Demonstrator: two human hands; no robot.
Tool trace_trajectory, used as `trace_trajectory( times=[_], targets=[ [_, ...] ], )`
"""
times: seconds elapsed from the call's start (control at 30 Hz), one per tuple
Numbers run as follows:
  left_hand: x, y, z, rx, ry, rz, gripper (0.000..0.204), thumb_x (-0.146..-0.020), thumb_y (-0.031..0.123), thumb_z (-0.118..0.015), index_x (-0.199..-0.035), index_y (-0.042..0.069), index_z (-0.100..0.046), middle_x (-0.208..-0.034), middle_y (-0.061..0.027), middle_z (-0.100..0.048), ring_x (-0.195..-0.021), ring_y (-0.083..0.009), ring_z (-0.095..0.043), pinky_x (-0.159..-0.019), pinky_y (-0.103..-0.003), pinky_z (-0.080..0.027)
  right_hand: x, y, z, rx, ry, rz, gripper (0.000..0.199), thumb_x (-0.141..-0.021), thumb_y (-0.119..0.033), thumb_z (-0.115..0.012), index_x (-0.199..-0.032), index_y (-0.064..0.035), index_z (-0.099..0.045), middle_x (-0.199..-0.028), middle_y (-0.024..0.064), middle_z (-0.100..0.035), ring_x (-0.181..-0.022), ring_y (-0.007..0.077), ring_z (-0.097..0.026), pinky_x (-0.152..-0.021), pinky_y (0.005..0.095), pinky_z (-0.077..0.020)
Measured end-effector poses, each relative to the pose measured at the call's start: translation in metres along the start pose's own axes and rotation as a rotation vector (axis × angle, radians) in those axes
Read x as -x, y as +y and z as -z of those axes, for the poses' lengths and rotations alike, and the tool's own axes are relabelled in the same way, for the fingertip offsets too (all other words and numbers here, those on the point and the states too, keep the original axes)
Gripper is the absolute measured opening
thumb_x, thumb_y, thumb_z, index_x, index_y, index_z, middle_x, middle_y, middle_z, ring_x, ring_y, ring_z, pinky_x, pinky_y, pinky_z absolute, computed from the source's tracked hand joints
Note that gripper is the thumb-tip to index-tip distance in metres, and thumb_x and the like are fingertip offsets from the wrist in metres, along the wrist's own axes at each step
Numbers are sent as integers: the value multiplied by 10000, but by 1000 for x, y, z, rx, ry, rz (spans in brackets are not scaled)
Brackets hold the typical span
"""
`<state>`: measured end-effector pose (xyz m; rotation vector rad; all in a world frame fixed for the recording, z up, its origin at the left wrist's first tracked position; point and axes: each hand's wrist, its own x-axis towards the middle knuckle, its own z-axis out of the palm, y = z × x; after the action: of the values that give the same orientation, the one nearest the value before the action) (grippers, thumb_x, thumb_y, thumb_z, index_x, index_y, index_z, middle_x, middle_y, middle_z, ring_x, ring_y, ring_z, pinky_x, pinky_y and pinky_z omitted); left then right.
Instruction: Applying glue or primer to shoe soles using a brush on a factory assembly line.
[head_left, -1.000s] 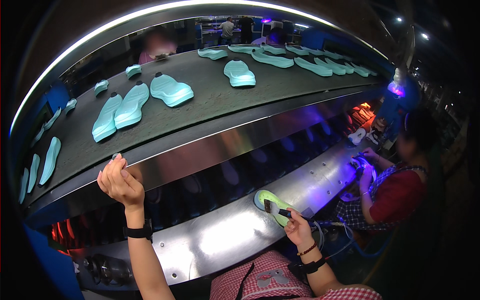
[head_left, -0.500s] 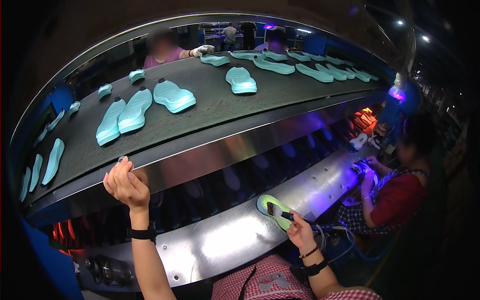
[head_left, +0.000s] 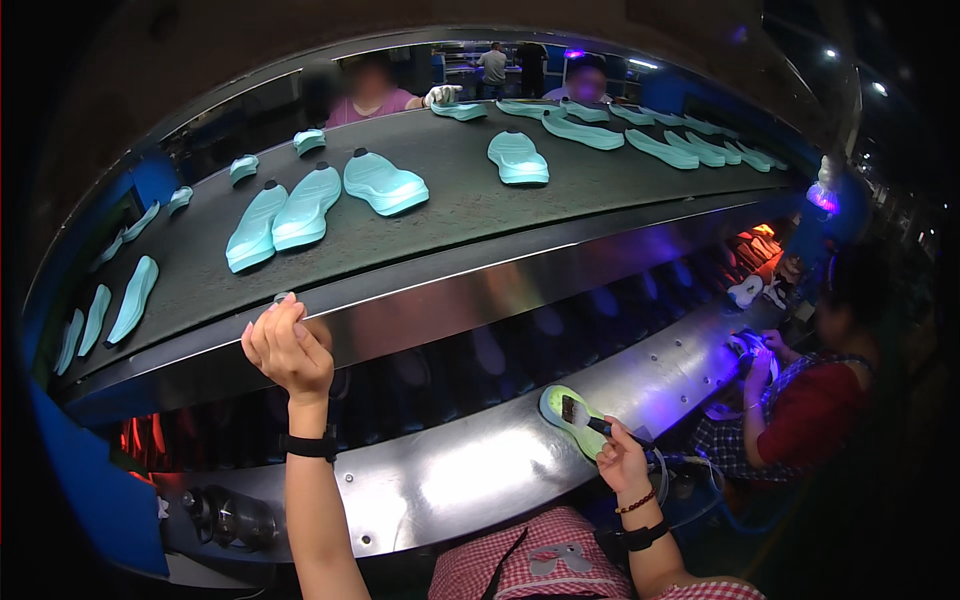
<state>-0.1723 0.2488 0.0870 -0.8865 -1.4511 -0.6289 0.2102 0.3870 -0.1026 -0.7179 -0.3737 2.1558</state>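
Observation:
My left hand is raised at the conveyor's metal front edge, its fingers bent together. A small pale rounded bit shows above the fingertips; I cannot make out what it is or whether they hold it. Closed around the dark handle of a flat brush is my right hand. The bristles rest on a yellow-green shoe sole with a pale blue rim, lying on the shiny metal bench. Beyond my left hand, several light turquoise soles lie on the dark conveyor belt.
A co-worker in a red top handles a shoe at the bench's right. Across the belt, another person's gloved hand touches a sole. Dark bottle lies at the lower left. Orange heat glows under the conveyor at both ends.
The whole view has shifted, so everything sits farther right in the picture. My left hand stays by the metal edge, and the brush remains on the yellow-green sole.

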Motion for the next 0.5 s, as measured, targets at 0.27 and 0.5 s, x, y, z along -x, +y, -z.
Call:
trace_trajectory(
  times=[0.27, 0.5],
  targets=[
    [-1, 0, 2, -7, -10, 12, 154, -826, 114, -426, -895, 97, -562, -965, -15, -626, -929, -194, -542, -932, -358, -288, -3, -4, -1, -7, -8, -2, 178, -858, -140, -546, -1019, -73, -578, -671, -36, -544, -439, 65, -435, -439, 211, -337],
    [-2, 5, -1, 9, 1, 4, 146, -814, 110, -436, -890, 103, -561, -956, -12, -626, -929, -195, -536, -931, -359, -290, -4, -6, 5, -34, -14, 2, 173, -873, -145, -528, -1028, -73, -559, -738, 11, -593, -446, 67, -444, -417, 194, -352]
  ],
)
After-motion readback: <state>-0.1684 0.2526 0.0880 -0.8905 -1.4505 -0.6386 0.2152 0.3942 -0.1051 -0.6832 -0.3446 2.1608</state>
